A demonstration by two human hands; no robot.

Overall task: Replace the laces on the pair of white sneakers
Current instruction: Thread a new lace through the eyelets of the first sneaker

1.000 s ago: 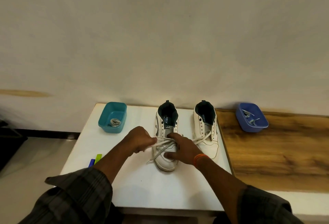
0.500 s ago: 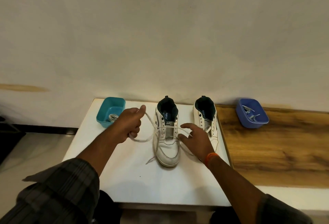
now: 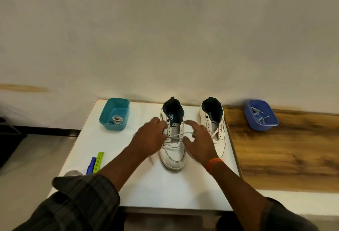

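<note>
Two white sneakers stand side by side on a white table (image 3: pixel 165 190), toes toward me. A white lace (image 3: pixel 178 135) runs across the lower eyelets of the left sneaker (image 3: pixel 174 157). My left hand (image 3: pixel 149 137) pinches that lace at the shoe's left eyelets. My right hand (image 3: pixel 199 139) hovers over the shoe's right side with fingers spread, fingertips by the lace's other end. The right sneaker (image 3: pixel 222 144) has a loose lace (image 3: pixel 214 132) lying in its lower eyelets.
A teal tub (image 3: pixel 113 126) at the table's back left holds a coiled lace (image 3: pixel 117 119). A blue tub (image 3: pixel 264 127) with laces sits on the wooden bench (image 3: pixel 284 153) to the right. Blue and green markers (image 3: pixel 95 162) lie near the front left edge.
My left hand came back from pulling the lace out to the left and now sits at the left eyelets. The lace lies taut across the shoe. My right hand shifted slightly forward.
</note>
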